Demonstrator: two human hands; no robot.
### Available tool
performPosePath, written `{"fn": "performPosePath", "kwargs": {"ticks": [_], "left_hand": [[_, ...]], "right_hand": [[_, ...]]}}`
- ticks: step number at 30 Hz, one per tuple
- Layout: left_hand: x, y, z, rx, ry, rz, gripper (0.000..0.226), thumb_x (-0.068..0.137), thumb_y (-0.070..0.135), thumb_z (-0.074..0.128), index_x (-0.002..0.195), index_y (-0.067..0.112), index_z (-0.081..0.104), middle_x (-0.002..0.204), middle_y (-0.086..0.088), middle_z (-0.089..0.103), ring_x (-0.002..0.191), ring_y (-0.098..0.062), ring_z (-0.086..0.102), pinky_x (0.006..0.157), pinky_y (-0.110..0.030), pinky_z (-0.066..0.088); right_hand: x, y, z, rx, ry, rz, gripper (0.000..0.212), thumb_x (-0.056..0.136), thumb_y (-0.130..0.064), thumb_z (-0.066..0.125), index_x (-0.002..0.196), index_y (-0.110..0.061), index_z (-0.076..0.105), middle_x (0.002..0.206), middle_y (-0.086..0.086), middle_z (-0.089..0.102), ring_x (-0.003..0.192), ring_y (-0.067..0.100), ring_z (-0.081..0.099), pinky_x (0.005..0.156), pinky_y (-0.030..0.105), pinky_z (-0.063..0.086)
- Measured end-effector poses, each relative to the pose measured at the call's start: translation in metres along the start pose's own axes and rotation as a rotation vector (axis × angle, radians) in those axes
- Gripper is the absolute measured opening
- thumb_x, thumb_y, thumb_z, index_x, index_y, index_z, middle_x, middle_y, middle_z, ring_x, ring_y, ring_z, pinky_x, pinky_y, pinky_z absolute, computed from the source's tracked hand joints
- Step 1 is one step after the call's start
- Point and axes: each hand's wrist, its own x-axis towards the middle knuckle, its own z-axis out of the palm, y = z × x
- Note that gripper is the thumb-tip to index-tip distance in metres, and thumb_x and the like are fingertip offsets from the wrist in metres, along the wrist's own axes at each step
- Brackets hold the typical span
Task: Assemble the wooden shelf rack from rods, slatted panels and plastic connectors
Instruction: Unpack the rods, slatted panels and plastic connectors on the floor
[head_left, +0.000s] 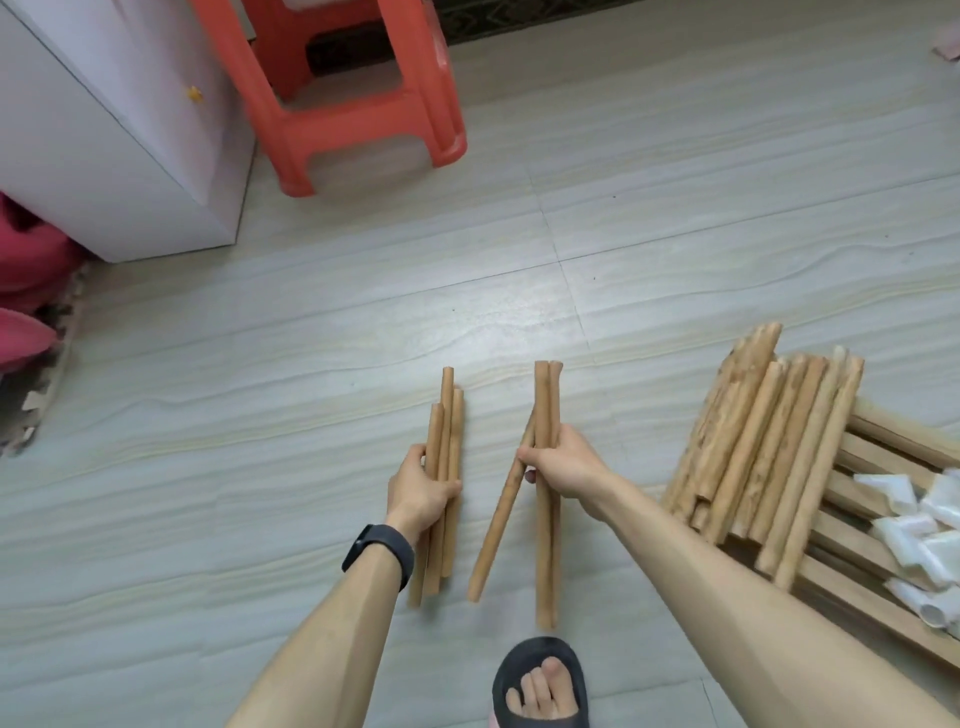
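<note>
Slippered foot (540, 686) sits just below both fistfuls: left hand (418, 488) wrapped round its rod bunch (447, 415), right hand (563, 465) curled round three rods (545, 400), and that splayed one (493, 540) looks loose enough to drop on toes.

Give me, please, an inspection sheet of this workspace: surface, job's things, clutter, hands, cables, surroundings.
Surface: pale tiled floor.
Job's things: rod pile lies partly on the slatted panel; white connectors lie on the panel too.
Clutter: nothing seen.
Hands: left hand grips a rod bundle; right hand grips three rods, one splayed.
Cables: nothing seen.
Surroundings: red stool, white cabinet, pink cloth, foam mat.
</note>
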Motion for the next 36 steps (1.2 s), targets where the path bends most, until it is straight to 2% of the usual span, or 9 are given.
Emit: {"fn": "performPosePath", "kwargs": {"ticks": [3, 6, 13, 19, 24, 28, 33, 34, 36], "left_hand": [[0.001, -0.012, -0.004, 0.009, 0.025, -0.011, 0.053, 0.081, 0.022, 0.081, 0.123, 0.026, 0.048, 0.1, 0.008, 0.062, 0.084, -0.004, 0.06, 0.06, -0.015, 0.043], [0.001, -0.017, -0.008, 0.057, 0.025, -0.032, 0.058, 0.082, 0.023, 0.079, 0.129, 0.022, 0.046, 0.107, 0.005, 0.061, 0.091, -0.012, 0.061, 0.068, -0.021, 0.048], [-0.001, -0.014, -0.008, 0.117, 0.08, -0.049, 0.065, 0.087, 0.028, 0.064, 0.147, 0.02, 0.039, 0.134, -0.011, 0.052, 0.124, -0.025, 0.048, 0.103, -0.039, 0.045], [-0.025, -0.006, 0.013, 0.304, 0.072, 0.094, 0.089, 0.092, 0.061, 0.054, 0.161, 0.031, 0.006, 0.167, -0.011, 0.01, 0.153, -0.029, 0.011, 0.122, -0.049, 0.021], [-0.032, -0.021, 0.036, 0.527, -0.005, 0.132, 0.086, 0.093, 0.068, 0.046, 0.157, 0.048, -0.008, 0.164, -0.002, -0.031, 0.155, -0.029, -0.012, 0.122, -0.058, 0.014], [-0.028, -0.027, 0.035, 0.486, 0.01, 0.127, 0.076, 0.098, 0.06, 0.042, 0.157, 0.048, -0.004, 0.165, 0.003, -0.029, 0.155, -0.028, -0.011, 0.123, -0.056, 0.011], [-0.019, -0.031, 0.01, 0.498, 0.013, 0.101, 0.076, 0.098, 0.053, 0.048, 0.159, 0.044, 0.004, 0.168, 0.001, -0.02, 0.155, -0.03, -0.002, 0.123, -0.053, 0.015], [-0.019, -0.031, 0.004, 0.496, -0.001, 0.095, 0.077, 0.097, 0.052, 0.05, 0.159, 0.043, 0.005, 0.168, 0.0, -0.017, 0.155, -0.031, 0.001, 0.123, -0.053, 0.018], [-0.02, -0.026, -0.005, 0.514, -0.035, 0.074, 0.078, 0.097, 0.048, 0.053, 0.16, 0.041, 0.007, 0.169, -0.004, -0.013, 0.154, -0.033, 0.008, 0.122, -0.052, 0.021]], "right_hand": [[0.021, 0.012, 0.021, 0.048, 0.027, 0.046, 0.012, 0.091, -0.01, 0.066, 0.083, -0.015, 0.058, 0.079, 0.007, 0.066, 0.064, 0.017, 0.065, 0.053, 0.023, 0.048], [0.029, 0.018, 0.028, 0.19, 0.033, 0.164, 0.011, 0.092, -0.013, 0.07, 0.1, -0.013, 0.063, 0.085, 0.008, 0.068, 0.066, 0.019, 0.065, 0.052, 0.024, 0.048], [0.023, 0.015, 0.015, 0.42, -0.089, 0.239, 0.042, 0.095, -0.002, 0.062, 0.131, -0.021, 0.054, 0.124, -0.007, 0.066, 0.103, 0.017, 0.069, 0.094, 0.045, 0.053], [-0.004, 0.029, 0.019, 0.253, -0.073, 0.195, 0.044, 0.096, -0.005, 0.057, 0.139, -0.016, 0.054, 0.112, -0.002, 0.064, 0.086, 0.017, 0.055, 0.067, 0.027, 0.041], [-0.021, 0.044, 0.039, 0.127, -0.204, 0.142, 0.06, 0.096, 0.012, 0.045, 0.151, -0.014, 0.044, 0.148, 0.0, 0.052, 0.125, 0.016, 0.057, 0.073, 0.015, 0.048], [-0.021, 0.041, 0.051, 0.147, -0.247, 0.121, 0.068, 0.095, 0.017, 0.037, 0.156, -0.014, 0.036, 0.149, -0.005, 0.049, 0.131, 0.02, 0.057, 0.105, 0.035, 0.046], [-0.014, 0.034, 0.073, 0.129, -0.326, 0.097, 0.068, 0.094, 0.018, 0.035, 0.156, -0.011, 0.033, 0.132, -0.008, 0.052, 0.135, 0.026, 0.053, 0.063, 0.011, 0.043], [-0.012, 0.033, 0.075, 0.106, -0.335, 0.075, 0.068, 0.093, 0.019, 0.032, 0.155, -0.008, 0.034, 0.131, -0.006, 0.051, 0.137, 0.026, 0.051, 0.065, 0.008, 0.043], [-0.009, 0.032, 0.071, 0.008, -0.319, 0.033, 0.066, 0.093, 0.017, 0.031, 0.155, -0.006, 0.034, 0.15, -0.001, 0.045, 0.144, 0.019, 0.04, 0.096, 0.007, 0.04]]}}
